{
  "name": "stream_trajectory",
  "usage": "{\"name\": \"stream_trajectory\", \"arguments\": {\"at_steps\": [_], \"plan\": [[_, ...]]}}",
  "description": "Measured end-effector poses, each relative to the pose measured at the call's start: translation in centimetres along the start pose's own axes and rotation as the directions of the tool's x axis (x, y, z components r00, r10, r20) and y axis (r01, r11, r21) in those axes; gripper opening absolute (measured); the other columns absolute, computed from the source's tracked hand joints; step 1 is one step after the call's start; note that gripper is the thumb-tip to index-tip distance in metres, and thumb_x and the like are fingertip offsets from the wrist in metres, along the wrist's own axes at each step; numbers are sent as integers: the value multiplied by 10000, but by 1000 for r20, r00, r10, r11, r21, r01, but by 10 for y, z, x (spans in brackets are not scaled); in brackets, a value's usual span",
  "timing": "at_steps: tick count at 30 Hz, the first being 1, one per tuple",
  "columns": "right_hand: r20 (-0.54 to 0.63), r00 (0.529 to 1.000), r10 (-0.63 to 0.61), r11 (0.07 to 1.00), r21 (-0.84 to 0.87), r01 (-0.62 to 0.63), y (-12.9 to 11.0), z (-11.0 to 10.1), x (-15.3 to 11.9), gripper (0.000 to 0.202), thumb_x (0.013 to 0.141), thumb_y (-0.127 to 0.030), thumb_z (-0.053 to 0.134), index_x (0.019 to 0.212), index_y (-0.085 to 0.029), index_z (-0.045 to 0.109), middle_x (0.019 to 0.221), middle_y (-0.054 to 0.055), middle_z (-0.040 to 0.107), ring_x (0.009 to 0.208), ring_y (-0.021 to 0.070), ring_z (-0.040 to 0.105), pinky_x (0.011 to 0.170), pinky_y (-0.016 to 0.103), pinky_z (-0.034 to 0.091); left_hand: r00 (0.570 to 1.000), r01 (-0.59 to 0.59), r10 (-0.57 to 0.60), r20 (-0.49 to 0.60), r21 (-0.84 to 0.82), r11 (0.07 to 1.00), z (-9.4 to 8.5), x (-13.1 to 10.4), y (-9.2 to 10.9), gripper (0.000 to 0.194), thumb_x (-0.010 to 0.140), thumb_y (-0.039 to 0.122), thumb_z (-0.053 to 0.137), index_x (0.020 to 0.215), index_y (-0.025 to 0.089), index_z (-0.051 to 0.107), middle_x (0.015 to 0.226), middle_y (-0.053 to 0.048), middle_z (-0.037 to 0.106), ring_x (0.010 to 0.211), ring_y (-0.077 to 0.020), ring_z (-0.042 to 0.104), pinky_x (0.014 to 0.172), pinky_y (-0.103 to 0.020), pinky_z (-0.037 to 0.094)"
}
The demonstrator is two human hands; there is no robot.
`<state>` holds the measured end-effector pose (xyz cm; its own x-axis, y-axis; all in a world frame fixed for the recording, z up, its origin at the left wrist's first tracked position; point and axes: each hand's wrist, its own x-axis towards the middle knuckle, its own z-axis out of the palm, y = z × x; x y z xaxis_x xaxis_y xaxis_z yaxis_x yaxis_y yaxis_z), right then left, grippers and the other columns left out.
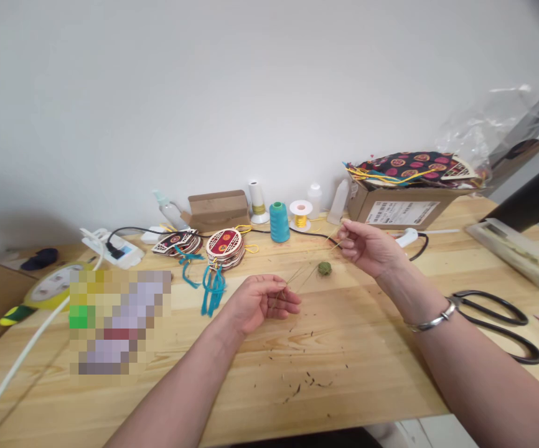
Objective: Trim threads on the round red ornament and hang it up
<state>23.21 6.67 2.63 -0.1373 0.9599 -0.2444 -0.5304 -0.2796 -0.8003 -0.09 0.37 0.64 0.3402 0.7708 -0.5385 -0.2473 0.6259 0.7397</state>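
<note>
Lightly holding thin olive thread [294, 277] above the table [307, 379] in the left hand [274, 297], with fingers curled, thumb closed; near a green ball [324, 269], pinching thread in the right hand [365, 246]. Seemingly sorting strands; calling for gentle tension, without snagging.

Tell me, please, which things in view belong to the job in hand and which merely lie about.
Apparently in use: thin green cord held by left fingers and right fingers; green ball.

Seemingly lying about: blue thread cone; black scissor handles; round stacked pieces; labelled cardboard box.
</note>
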Motion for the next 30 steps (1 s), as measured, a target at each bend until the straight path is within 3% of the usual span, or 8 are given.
{"name": "stream_trajectory", "arguments": {"at_steps": [11, 16, 19, 25, 30], "plan": [[-90, 993, -73, 995, 68, 79, 0, -1, 3, 171, 593, -168, 680, 594, -161, 509, 534, -36, 504, 419, 42, 331, 355, 189, 188, 1000, -21, 21, -4, 24, 999, 1, -1, -1, 48, 695, 143, 609, 727, 135, 573, 669, -113, 728, 596, -226, 703, 491, -245, 506], [-100, 995, -6, 988, 151, 21, -2, 1, 1, 138, 593, -114, 593, 555, -164, 470, 511, -16, 508, 414, 47, 336, 350, 174, 214, 1000, -20, 20, -5, 40, 999, 2, 0, -1, 54, 689, 144, 605, 730, 138, 570, 671, -115, 728, 589, -223, 700, 491, -247, 506], [-87, 996, 24, 984, 176, -9, -3, 4, -2, 109, 601, -115, 570, 564, -162, 479, 557, 9, 559, 418, 47, 333, 350, 170, 223, 999, -28, 29, -15, 52, 998, 1, 1, -1, 71, 681, 146, 614, 735, 139, 568, 666, -109, 726, 585, -215, 698, 489, -240, 502], [9, 997, -73, 976, 209, 70, -2, 5, -4, 101, 681, -161, 619, 614, -152, 545, 822, 56, 684, 461, 39, 384, 380, 163, 302, 997, -77, 80, -21, 110, 991, 1, 1, -2, 109, 652, 192, 646, 708, 144, 565, 639, -86, 717, 534, -181, 673, 460, -217, 466], [107, 978, -181, 963, 222, 154, 0, 6, -6, 122, 685, -215, 688, 641, -165, 586, 693, 9, 645, 514, 56, 463, 440, 159, 383, 979, -194, 202, -14, 230, 954, -1, 3, -4, 115, 667, 223, 641, 680, 134, 568, 656, -84, 721, 452, -108, 604, 406, -169, 355]]}}
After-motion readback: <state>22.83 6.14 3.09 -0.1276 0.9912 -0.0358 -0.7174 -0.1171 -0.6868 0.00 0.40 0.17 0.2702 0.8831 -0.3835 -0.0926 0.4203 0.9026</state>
